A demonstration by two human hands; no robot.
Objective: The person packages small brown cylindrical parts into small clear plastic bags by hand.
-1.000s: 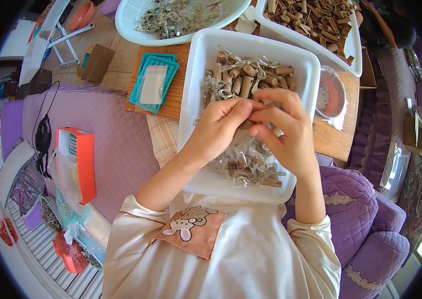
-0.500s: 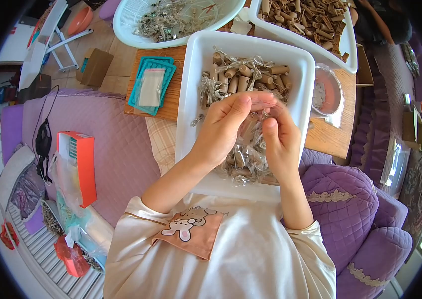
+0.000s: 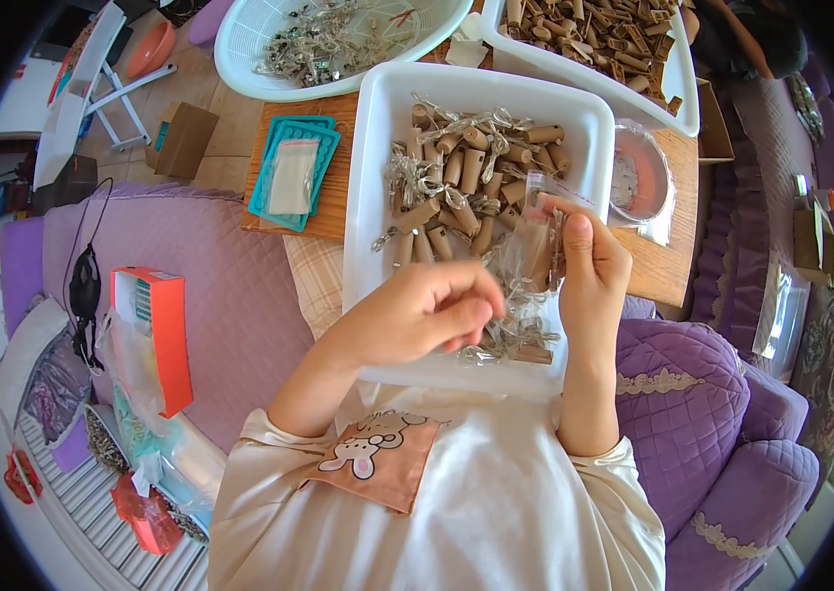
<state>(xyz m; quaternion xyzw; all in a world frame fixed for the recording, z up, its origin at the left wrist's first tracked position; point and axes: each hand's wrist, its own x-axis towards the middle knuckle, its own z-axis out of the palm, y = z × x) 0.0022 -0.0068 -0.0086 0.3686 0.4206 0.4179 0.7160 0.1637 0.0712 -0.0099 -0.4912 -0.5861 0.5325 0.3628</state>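
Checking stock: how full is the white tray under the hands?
Partly full: brown tubes and silvery clips cover most of the white tray; bare floor shows along its left side.

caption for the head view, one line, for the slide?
Right hand holds a small clear bag over a white tray of brown tubes; left hand alongside.
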